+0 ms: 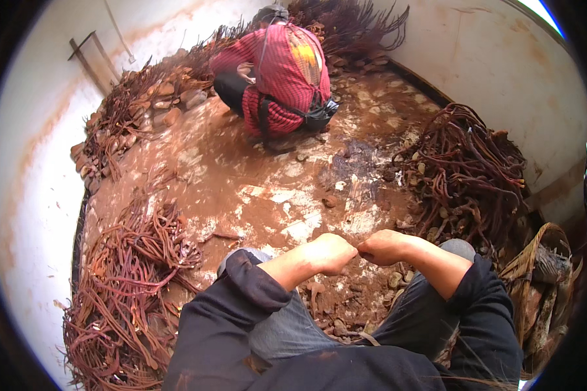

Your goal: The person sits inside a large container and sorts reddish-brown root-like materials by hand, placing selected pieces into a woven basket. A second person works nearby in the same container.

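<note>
the left hand [334, 253] and the right hand [381, 247] are curled, knuckles up, nearly meeting above the brown clods [339, 324], which lie small, lumpy and dull between the denim-clad legs [284, 332]; whether the fingers pinch anything, i cannot tell. to the left, root-like stalks [134, 283] form a tangled heap: long, thin, reddish-brown to purplish, bent and crossing, flecked with pale spots. a darker stalk heap [468, 173] on the right looks thicker and more twisted, near a woven basket [522, 287].
</note>
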Demonstrator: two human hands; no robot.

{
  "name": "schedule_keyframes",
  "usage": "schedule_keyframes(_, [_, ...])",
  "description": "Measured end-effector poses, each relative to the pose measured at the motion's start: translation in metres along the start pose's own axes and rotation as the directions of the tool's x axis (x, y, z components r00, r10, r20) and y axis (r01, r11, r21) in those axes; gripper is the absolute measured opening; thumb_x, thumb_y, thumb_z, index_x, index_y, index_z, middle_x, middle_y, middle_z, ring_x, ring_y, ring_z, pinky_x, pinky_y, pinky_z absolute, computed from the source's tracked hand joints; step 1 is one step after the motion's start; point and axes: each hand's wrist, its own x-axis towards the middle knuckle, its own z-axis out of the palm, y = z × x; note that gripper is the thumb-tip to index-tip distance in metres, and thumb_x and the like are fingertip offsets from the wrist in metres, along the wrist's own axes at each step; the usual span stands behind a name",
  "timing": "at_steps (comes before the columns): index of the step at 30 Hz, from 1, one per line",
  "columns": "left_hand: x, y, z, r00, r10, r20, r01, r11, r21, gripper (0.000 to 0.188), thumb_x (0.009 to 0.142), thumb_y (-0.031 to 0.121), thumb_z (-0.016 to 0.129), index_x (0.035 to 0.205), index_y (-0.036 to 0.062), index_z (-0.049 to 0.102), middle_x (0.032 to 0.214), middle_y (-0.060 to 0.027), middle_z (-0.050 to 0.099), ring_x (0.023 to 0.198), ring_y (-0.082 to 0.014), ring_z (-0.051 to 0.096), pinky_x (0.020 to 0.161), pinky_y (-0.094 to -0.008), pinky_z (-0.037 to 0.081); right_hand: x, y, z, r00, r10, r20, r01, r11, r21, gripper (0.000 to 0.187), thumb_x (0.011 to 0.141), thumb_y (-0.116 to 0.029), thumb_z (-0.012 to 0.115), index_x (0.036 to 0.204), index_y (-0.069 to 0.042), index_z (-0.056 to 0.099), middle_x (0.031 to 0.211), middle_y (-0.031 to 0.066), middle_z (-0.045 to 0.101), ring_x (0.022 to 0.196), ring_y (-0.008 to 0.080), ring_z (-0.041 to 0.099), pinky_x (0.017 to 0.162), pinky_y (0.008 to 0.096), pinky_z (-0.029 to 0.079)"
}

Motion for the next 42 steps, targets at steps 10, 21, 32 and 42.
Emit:
schedule_keyframes(10, [-0.005,0.002,0.002,1.000,-0.003,-0.007,0.003,1.000,-0.008,0.030,0.074,0.025,0.068,0.096,0.0065,0.062,0.081,-0.0146,0.066,0.081,-0.0336,0.064,0.068,-0.0423,0.051,0.001,-0.002,0.004,1.000,-0.015,-0.014,0.015,1.000,-0.001,0.019,0.082,-0.020,0.052,0.086,-0.005,0.062,0.082,0.0183,0.064,0.079,0.0369,0.061,0.070,0.0463,0.047])
schedule_keyframes(21, [-0.022,0.007,0.012,0.988,0.074,-0.134,-0.077,0.997,-0.022,0.028,0.075,0.023,0.069,0.092,0.0040,0.059,0.077,-0.0145,0.063,0.077,-0.0334,0.064,0.065,-0.0425,0.050,0.004,0.013,0.019,1.000,0.020,-0.020,-0.021,0.999,-0.038,0.018,0.078,-0.019,0.054,0.079,-0.005,0.065,0.081,0.0168,0.065,0.079,0.0359,0.062,0.070,0.0457,0.050])
schedule_keyframes(32, [-0.045,0.045,0.025,0.958,0.279,-0.071,-0.277,0.960,0.031,0.014,0.075,0.012,0.055,0.086,0.0036,0.058,0.075,-0.0094,0.060,0.076,-0.0260,0.061,0.067,-0.0366,0.047,0.060,0.082,0.075,0.924,0.241,0.297,-0.220,0.970,-0.102,0.051,0.072,-0.041,0.070,0.099,0.000,0.063,0.092,0.0199,0.065,0.092,0.0362,0.061,0.079,0.0439,0.049])
schedule_keyframes(42, [-0.087,0.050,0.013,0.972,0.147,-0.184,-0.117,0.979,0.167,0.019,0.074,0.015,0.054,0.085,-0.0001,0.057,0.078,-0.0090,0.058,0.078,-0.0215,0.056,0.069,-0.0325,0.041,0.209,0.003,0.097,0.999,-0.003,-0.047,-0.016,0.921,-0.388,0.088,0.077,-0.007,0.065,0.147,-0.016,0.012,0.151,0.0145,0.019,0.139,0.0280,0.019,0.114,0.0441,0.016])
